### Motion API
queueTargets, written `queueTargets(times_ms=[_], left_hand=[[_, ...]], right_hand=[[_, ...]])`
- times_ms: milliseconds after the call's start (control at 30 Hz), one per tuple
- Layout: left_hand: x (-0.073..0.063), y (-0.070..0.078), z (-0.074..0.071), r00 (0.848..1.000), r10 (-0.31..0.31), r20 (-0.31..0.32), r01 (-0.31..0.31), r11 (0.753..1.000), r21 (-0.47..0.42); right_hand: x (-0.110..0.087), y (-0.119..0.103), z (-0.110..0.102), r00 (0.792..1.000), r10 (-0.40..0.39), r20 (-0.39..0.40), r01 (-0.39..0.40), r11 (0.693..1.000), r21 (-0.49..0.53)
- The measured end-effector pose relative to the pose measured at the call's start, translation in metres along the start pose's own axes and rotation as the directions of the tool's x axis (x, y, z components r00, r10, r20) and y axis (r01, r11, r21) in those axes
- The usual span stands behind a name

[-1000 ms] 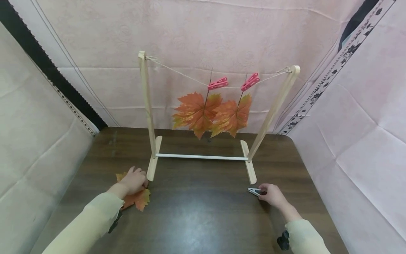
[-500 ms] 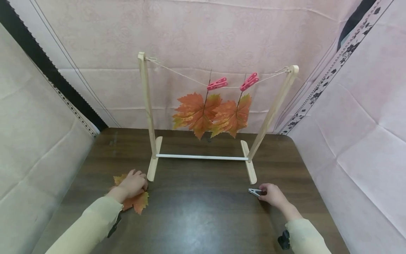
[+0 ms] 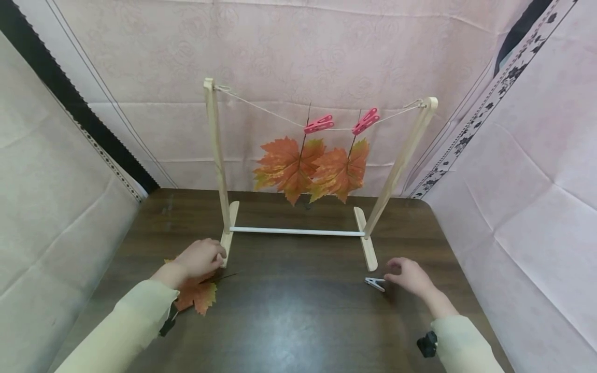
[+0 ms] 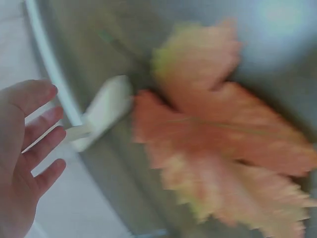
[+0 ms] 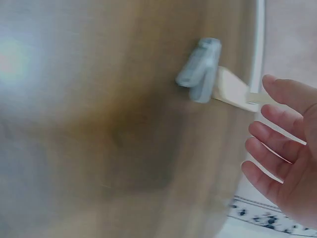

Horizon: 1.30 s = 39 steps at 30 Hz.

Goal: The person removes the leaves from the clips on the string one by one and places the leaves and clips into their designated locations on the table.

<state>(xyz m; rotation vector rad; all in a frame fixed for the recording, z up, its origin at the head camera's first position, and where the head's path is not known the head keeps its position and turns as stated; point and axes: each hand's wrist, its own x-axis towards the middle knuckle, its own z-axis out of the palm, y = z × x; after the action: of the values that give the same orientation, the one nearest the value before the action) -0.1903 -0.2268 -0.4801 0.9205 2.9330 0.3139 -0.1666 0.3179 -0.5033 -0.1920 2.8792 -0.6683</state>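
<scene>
In the head view my left hand (image 3: 199, 258) hovers over an orange maple leaf (image 3: 198, 296) on the table, partly covering it. The left wrist view shows that hand's fingers (image 4: 45, 151) spread and holding nothing, with the leaf (image 4: 213, 124) apart from them. A grey clothespin (image 3: 374, 283) lies on the table just left of my right hand (image 3: 411, 278). The right wrist view has the right fingers (image 5: 272, 141) relaxed, nothing between them, and the clothespin (image 5: 202, 72) beyond. Two more maple leaves (image 3: 290, 166) hang by their stems from a string, each under a pink clothespin (image 3: 319, 123).
A wooden rack stands at the table's middle, with a left post (image 3: 215, 150), a right post (image 3: 401, 168), a white crossbar (image 3: 298, 231) and flat feet (image 3: 366, 239). The string (image 3: 261, 107) sags between the posts. Pale cloth (image 3: 140, 62) encloses the brown table (image 3: 289, 311).
My right hand has let go of the grey clothespin and drawn slightly up and right. My left hand has risen off the leaf toward the rack's left foot, uncovering the stem.
</scene>
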Motion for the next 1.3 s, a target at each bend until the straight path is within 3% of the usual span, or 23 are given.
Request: queueTargets(times_ms=[300,467,600,733,867,967,1033,1100,1300], left_hand=[[0.031,0.026,-0.073,0.994,-0.033,-0.1,0.027,0.998,-0.065],[0.051,0.048,-0.117,0.99,-0.047,-0.136,0.035,0.995,-0.09],[0.065,0.063,-0.144,0.979,-0.025,-0.203,0.011,0.998,-0.068],[0.077,0.076,-0.16,0.946,-0.041,-0.322,0.017,0.997,-0.076],[0.09,0.084,-0.168,0.889,-0.128,-0.439,0.07,0.987,-0.147],[0.099,0.087,-0.172,0.852,-0.188,-0.488,0.099,0.974,-0.203],[0.105,0.089,-0.175,0.842,-0.212,-0.497,0.108,0.967,-0.229],[0.112,0.092,-0.179,0.844,-0.224,-0.487,0.11,0.962,-0.25],[0.134,0.1,-0.19,0.885,-0.26,-0.387,0.13,0.934,-0.331]], right_hand=[[0.01,-0.041,-0.066,0.989,-0.121,-0.086,0.116,0.991,-0.066],[0.016,-0.076,-0.104,0.976,-0.197,-0.087,0.186,0.975,-0.12],[0.02,-0.109,-0.131,0.962,-0.259,-0.087,0.247,0.961,-0.128],[0.022,-0.143,-0.158,0.95,-0.305,-0.072,0.295,0.948,-0.12],[0.023,-0.176,-0.185,0.932,-0.348,-0.106,0.335,0.934,-0.125],[0.025,-0.2,-0.201,0.911,-0.386,-0.148,0.368,0.92,-0.136],[0.027,-0.213,-0.21,0.896,-0.407,-0.178,0.386,0.912,-0.141],[0.03,-0.224,-0.217,0.883,-0.42,-0.211,0.398,0.906,-0.14],[0.043,-0.253,-0.232,0.824,-0.465,-0.323,0.444,0.885,-0.143]])
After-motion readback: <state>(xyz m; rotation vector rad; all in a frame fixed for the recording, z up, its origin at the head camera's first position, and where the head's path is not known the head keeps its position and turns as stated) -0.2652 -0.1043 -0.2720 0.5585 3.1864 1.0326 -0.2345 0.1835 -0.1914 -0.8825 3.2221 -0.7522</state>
